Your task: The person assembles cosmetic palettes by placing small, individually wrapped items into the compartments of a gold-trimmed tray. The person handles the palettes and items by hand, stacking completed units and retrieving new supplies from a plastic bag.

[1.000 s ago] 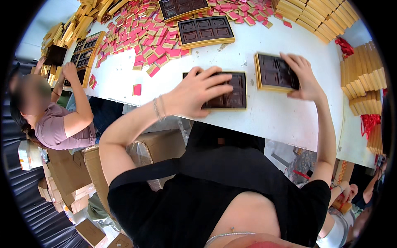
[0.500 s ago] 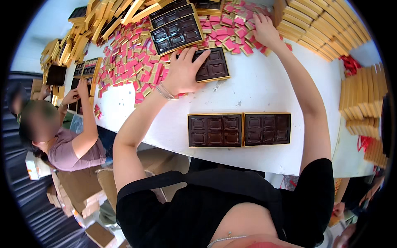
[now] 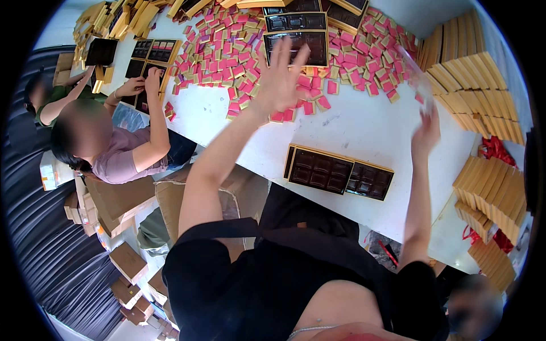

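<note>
The left hand (image 3: pixel 278 85), fingers spread apart, overlaps a gold-edged rectangular box with glossy dark-brown compartments (image 3: pixel 317 48), and I cannot tell whether the blurred right hand (image 3: pixel 426 129) is closed

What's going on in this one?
A person's left hand, fingers spread, is over a gold-edged box with a dark moulded tray; contact is unclear. The right hand is raised over the white table, a blurred, see-through thing at its fingertips. Gold-edged boxes with dark trays lie near the table's edge, and pink-and-gold pieces lie spread farther back. At left, a co-worker handles similar boxes.
</note>
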### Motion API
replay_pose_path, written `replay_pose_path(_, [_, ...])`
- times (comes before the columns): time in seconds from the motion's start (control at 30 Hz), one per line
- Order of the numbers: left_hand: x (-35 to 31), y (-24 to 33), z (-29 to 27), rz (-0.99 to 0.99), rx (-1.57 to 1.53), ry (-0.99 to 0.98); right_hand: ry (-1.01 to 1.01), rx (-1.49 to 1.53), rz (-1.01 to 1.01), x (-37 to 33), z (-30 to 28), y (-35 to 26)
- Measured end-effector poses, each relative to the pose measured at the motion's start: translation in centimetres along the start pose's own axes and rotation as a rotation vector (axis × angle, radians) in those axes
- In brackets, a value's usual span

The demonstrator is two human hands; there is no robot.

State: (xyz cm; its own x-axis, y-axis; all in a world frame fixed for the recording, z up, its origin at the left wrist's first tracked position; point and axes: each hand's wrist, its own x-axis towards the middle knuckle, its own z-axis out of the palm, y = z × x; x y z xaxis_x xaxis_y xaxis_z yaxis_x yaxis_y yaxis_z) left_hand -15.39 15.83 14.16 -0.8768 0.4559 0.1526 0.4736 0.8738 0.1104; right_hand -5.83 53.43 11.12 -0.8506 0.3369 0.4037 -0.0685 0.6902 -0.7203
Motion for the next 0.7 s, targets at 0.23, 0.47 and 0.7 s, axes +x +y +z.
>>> replay_pose_path(0.23, [6.6,-6.3,3.5,0.031,0.009,-0.067,-0.129,0.711,1.245,-11.4,-11.7,5.2])
replay_pose_path(0.47, [9.9,-9.7,3.0,0.095,-0.156,0.107,-0.315,0.104,0.484,1.8,4.5,-3.6])
replay_pose_path(0.7, [10.9,-13.4,9.2,-0.614,-1.544,0.317,-0.546,0.949,0.607,11.3,28.1,-10.2])
